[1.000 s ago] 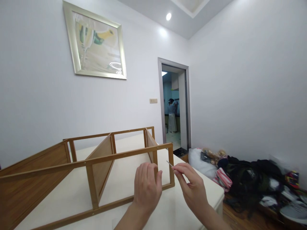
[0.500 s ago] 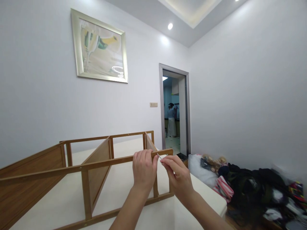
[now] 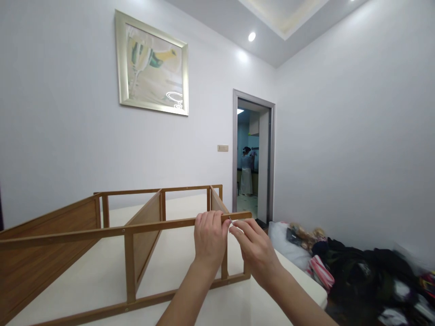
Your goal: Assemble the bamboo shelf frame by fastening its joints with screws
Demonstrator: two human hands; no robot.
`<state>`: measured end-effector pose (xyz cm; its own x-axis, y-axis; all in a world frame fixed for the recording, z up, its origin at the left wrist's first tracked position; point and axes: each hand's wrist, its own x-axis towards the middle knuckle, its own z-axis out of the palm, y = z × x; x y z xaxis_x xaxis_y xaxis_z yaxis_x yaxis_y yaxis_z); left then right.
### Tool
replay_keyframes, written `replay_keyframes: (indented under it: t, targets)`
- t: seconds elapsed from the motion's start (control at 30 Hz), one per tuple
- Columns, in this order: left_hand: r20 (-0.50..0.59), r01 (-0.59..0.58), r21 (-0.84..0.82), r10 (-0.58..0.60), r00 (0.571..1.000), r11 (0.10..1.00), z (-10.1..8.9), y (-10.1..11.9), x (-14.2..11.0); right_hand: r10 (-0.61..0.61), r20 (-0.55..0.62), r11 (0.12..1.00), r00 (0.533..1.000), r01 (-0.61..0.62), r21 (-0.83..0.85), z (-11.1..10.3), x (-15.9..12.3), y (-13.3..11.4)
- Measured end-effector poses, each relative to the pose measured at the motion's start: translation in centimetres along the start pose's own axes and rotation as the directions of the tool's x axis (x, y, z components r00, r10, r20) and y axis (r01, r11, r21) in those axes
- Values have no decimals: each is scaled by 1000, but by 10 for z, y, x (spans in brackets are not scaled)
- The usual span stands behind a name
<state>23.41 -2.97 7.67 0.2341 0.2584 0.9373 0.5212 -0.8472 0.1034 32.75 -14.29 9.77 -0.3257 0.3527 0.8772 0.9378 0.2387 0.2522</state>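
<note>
A wooden shelf frame (image 3: 102, 233) lies on its side on a white table (image 3: 176, 267). My left hand (image 3: 210, 237) curls over the frame's top rail near its right end, fingers closed round the rail. My right hand (image 3: 254, 249) is just right of it, pinching a thin metal tool (image 3: 231, 220) whose tip touches the rail by my left fingers. Whether the tool is a hex key or a screw I cannot make out.
A heap of clothes and bags (image 3: 353, 267) lies on the floor at the right. An open doorway (image 3: 251, 158) shows another person (image 3: 247, 170) standing in the far room. A framed picture (image 3: 151, 65) hangs on the wall.
My left hand rose from the frame's upright to grip the top rail. My right hand brought the thin tool up and left until its tip reached the rail.
</note>
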Motion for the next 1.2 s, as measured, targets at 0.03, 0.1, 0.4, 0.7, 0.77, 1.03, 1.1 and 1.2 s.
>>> replay_keyframes:
  t: [0.03,0.1,0.4,0.7,0.77,1.03,1.1,1.2]
  targets:
    - [-3,-1,3,1,1000,1000,0,0,0,-29,41,999,999,30,-22,-2,2,0]
    - [-13,-4,9,4,1000,1000,1,0,0,-56,96,998,994,59,-24,-5,5,1]
    - [-2,2,5,-2,1000,1000,-1,1,1,289,-34,919,957,-267,289,10,0,7]
    - [11,25,1,-25,1000,1000,0,2,1,539,-25,773,842,-483,411,12,-12,7]
    - [1,16,2,-16,1000,1000,0,2,1,466,-117,855,877,-412,314,12,-13,7]
    - [-3,-3,8,3,1000,1000,0,1,1,461,-83,853,884,-415,316,18,-9,-4]
    - [5,-1,8,1,1000,1000,0,1,1,533,4,771,846,-488,408,19,-9,-5]
    - [13,1,6,-1,1000,1000,0,1,1,539,84,706,838,-504,497,18,-11,-4]
